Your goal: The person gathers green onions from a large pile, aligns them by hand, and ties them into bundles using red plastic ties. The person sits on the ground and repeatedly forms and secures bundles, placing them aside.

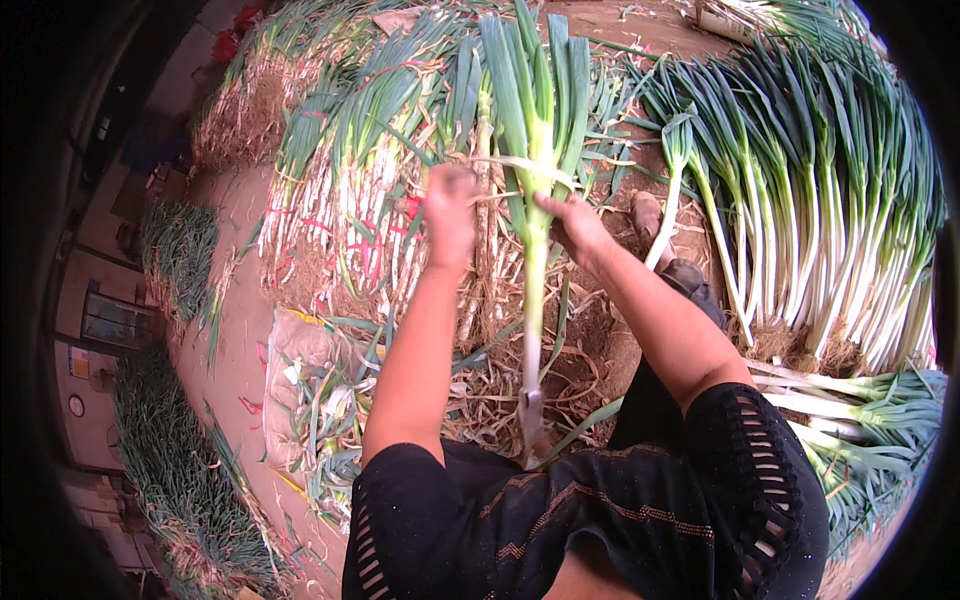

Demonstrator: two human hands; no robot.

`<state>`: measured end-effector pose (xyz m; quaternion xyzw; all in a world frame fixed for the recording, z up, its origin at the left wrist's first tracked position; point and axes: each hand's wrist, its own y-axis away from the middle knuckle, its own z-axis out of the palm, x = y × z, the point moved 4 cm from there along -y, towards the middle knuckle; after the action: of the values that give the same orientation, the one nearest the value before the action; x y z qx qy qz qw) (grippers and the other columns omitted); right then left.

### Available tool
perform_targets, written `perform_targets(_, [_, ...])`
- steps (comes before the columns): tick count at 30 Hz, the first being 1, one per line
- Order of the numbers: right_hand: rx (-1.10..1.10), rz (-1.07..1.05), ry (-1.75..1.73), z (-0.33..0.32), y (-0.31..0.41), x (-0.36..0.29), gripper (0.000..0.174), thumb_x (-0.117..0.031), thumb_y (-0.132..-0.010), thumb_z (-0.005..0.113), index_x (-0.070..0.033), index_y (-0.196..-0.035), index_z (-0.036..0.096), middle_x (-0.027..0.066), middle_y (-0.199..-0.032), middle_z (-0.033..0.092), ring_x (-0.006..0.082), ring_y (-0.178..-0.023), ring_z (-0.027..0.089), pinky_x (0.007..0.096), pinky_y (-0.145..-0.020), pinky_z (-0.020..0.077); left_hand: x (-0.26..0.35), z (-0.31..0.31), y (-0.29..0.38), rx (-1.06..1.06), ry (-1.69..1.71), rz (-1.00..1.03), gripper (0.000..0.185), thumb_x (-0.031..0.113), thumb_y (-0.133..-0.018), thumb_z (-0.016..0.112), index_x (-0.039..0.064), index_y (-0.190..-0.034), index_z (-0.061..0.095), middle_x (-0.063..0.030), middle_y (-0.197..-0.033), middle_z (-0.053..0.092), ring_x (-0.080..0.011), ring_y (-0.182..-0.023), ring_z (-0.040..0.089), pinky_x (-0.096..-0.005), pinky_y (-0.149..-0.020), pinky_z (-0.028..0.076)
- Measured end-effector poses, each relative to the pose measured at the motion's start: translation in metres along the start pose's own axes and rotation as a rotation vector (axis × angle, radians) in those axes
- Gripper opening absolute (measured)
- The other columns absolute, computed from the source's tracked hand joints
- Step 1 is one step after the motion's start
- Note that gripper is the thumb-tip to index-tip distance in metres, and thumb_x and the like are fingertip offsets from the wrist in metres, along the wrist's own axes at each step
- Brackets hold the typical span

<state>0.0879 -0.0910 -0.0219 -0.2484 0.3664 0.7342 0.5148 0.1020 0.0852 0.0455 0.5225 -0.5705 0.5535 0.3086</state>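
A large Welsh onion or leek stalk (534, 270) stands almost upright before me, with broad green leaves at the top and a white shank running down to its soiled root end. My right hand (576, 225) grips it where the leaves branch, its thumb across the green part. At the left, my left hand (450, 206) is closed and motion-blurred. A pale peeled leaf strip (517, 162) stretches from this hand across to the stalk's upper part, with a second thin strip below it.
Cleaned stalks (810, 225) lean in a dense row at the right, and more lie on their sides (847, 412). Untrimmed bundles (360, 187) with red ties lie at the left. Leaf scraps (330, 412) cover a sack (289, 360). Green piles (184, 465) line the far left.
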Motion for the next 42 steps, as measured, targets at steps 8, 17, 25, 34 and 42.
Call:
perform_targets(8, [0.022,-0.040,-0.344,-0.030,-0.014,-0.025,0.039,-0.033,-0.090,0.053,-0.001,-0.113,0.051,0.0120,-0.096,0.062,0.0225,-0.080,0.060,0.0357,-0.073,0.0491,-0.061,-0.103,0.091,-0.358,-1.326,-0.228,0.040,0.036,-0.089,0.050,0.005,-0.114,0.059,-0.0159,-0.111,0.062,-0.0310,-0.097,0.060,-0.0445,-0.088,0.043])
perform_targets(17, [0.099,-0.106,-0.357,-0.029,-0.010,-0.031,0.040,-0.037,-0.093,0.048,0.000,-0.109,0.047,0.0100,-0.082,0.059,0.0168,-0.063,0.059,0.0298,-0.053,0.0533,-0.024,0.013,0.205,-0.845,0.361,-0.632,0.043,0.016,-0.082,0.062,-0.002,-0.119,0.050,-0.0119,-0.106,0.061,-0.0200,-0.102,0.057,-0.0330,-0.091,0.043])
perform_targets(25, [0.106,0.220,-0.647,-0.043,-0.023,0.028,0.023,-0.020,-0.088,0.058,-0.014,-0.076,0.039,-0.0066,-0.053,0.038,0.0047,-0.039,0.036,0.0195,-0.034,0.0342,-0.009,0.040,0.197,-0.709,0.943,-0.791,0.048,0.021,-0.086,0.059,-0.002,-0.124,0.041,-0.0085,-0.087,0.057,-0.0144,-0.069,0.056,-0.0251,-0.063,0.046])
perform_targets(34, [0.230,-0.040,-0.480,-0.097,-0.036,-0.040,0.018,-0.015,-0.089,0.054,-0.013,-0.079,0.040,-0.0064,-0.053,0.035,0.0058,-0.040,0.035,0.0215,-0.035,0.0317,-0.013,-0.161,0.249,-0.210,-0.193,-0.436,0.023,0.021,-0.088,0.053,0.000,-0.087,0.061,0.0004,-0.083,0.061,-0.0078,-0.074,0.051,-0.0243,-0.063,0.040])
perform_targets(42, [0.266,-0.290,-0.271,-0.049,-0.024,-0.020,0.025,-0.005,-0.083,0.058,-0.009,-0.094,0.037,0.0007,-0.061,0.042,0.0104,-0.042,0.040,0.0247,-0.034,0.0342,-0.004,-0.186,0.191,-0.235,-1.017,-0.219,0.040,0.032,-0.082,0.062,-0.002,-0.104,0.062,-0.0172,-0.103,0.062,-0.0305,-0.095,0.058,-0.0392,-0.084,0.043])
